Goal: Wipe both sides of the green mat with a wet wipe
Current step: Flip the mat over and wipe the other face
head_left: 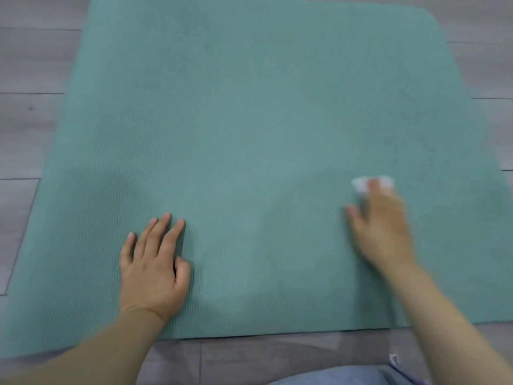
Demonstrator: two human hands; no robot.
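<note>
Grey plank floor [30, 129] carries the green mat [249, 107], lying flat. Near its front edge we rest our left hand [154, 270] flat, fingers straight, holding nothing. Toward the front right corner our blurred right hand [380, 229] presses the white wet wipe [361, 184] under extended fingers.

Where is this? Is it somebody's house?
Probably a room indoors, maybe a home, though I can't be sure. The green mat lies flat on a grey plank floor, and the person kneels there wiping it.
</note>
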